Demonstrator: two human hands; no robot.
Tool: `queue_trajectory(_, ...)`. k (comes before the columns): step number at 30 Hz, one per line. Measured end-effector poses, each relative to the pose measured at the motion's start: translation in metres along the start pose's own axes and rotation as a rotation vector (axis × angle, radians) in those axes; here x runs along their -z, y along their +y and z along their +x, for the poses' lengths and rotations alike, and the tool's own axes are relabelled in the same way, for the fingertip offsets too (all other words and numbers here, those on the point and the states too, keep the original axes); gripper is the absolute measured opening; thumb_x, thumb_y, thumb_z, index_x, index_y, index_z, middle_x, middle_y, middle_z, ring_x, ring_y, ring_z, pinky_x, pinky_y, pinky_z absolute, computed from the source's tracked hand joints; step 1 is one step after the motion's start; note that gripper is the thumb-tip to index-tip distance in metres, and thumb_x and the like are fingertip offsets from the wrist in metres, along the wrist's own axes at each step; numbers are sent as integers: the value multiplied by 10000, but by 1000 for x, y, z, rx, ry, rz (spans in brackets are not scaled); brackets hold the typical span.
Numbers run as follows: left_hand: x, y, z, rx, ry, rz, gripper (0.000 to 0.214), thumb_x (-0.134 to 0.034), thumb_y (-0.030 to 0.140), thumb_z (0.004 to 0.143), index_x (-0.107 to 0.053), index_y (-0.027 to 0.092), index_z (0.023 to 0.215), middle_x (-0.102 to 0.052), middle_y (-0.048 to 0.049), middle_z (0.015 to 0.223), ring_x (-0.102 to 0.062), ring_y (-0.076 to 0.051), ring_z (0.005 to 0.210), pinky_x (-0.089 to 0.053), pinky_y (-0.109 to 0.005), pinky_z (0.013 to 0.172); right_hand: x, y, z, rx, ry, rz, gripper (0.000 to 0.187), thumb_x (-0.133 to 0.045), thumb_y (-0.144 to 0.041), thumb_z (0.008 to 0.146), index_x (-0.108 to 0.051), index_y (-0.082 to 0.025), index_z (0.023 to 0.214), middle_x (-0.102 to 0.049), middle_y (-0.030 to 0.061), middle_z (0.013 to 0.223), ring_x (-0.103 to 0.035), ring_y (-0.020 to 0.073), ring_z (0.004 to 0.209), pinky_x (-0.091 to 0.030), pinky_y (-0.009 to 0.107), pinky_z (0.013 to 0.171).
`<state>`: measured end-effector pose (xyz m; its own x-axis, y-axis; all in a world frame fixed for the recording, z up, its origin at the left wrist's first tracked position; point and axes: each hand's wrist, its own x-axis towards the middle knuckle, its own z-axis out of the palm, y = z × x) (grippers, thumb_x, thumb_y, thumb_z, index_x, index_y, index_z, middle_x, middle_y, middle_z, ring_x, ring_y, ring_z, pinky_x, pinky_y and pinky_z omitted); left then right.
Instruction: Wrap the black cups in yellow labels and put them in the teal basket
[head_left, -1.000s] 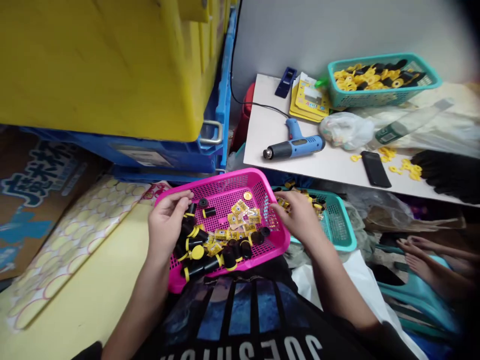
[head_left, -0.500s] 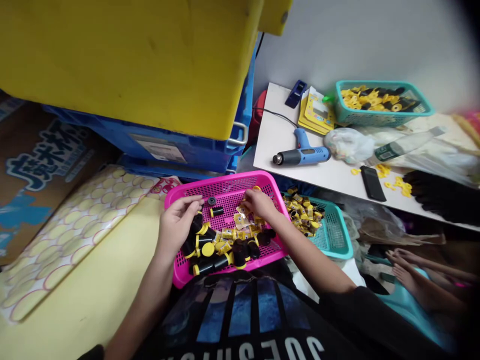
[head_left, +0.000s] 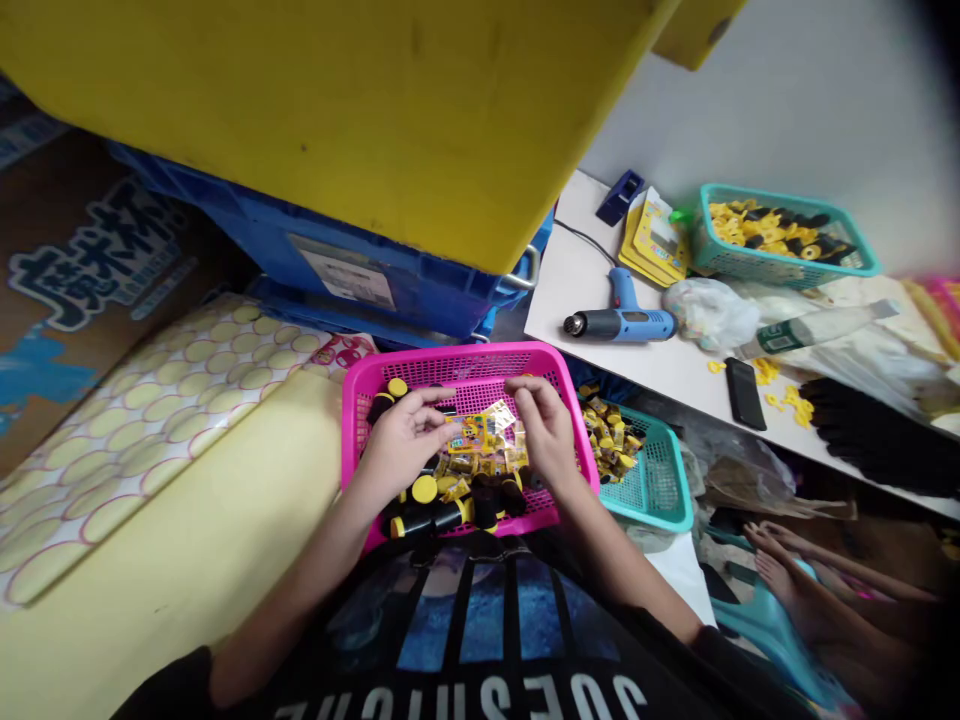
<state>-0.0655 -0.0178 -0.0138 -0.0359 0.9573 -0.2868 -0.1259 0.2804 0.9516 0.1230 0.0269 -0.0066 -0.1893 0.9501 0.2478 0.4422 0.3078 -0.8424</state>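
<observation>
A pink basket [head_left: 450, 360] rests on my lap, filled with several black tubes with yellow caps [head_left: 429, 516] and small yellow packets [head_left: 480, 462]. My left hand [head_left: 401, 440] and my right hand [head_left: 544, 435] meet over the middle of the basket. Between their fingertips they pinch one small yellow packet in clear wrap [head_left: 487, 425], with the fingers of both hands curled around it.
A teal basket [head_left: 660, 490] of yellow packets sits right of the pink one. The white table [head_left: 570, 290] holds a blue heat gun [head_left: 619, 320], a black phone [head_left: 745, 392], a bottle and another teal basket [head_left: 780, 262]. Yellow and blue crates [head_left: 360, 130] loom overhead. Another person's bare feet [head_left: 787, 560] are at right.
My right hand came back from the teal basket into the pink one. Both hands closed together on a yellow packet. The view swung left and tilted.
</observation>
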Motion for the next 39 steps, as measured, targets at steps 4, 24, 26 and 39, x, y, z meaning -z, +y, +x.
queue_trajectory(4,10,5,-2,8,11,53,450,-726,288,704,-652,202,1139,-661,40,623,-621,-133,570,-504,-256,615,4,-12,12,-294,-579,165,370,-554,-508,877,-709,-183,795,-686,39,785,-614,176,739,-481,316,717)
queue_trajectory(24,7,-11,5,-73,174,-163,284,-702,279,742,-661,179,1004,-641,8,774,-625,-126,735,-509,-250,708,-24,-20,24,-359,-528,221,242,-716,-396,737,-591,-188,741,-585,-31,702,-505,116,637,-404,265,642)
queue_trajectory(26,8,-11,1,-55,185,-213,296,-705,277,743,-644,183,1017,-626,19,760,-621,-120,718,-510,-247,704,-32,-15,20,-431,-435,377,248,-695,-416,745,-583,-196,765,-610,-15,731,-546,128,668,-447,286,686)
queue_trajectory(39,24,-2,13,-62,284,-73,249,-740,324,723,-713,151,899,-719,-17,676,-664,-140,593,-564,-272,625,-55,-2,24,-285,-345,126,411,-403,-498,961,-616,-187,796,-656,34,786,-602,162,753,-471,311,742)
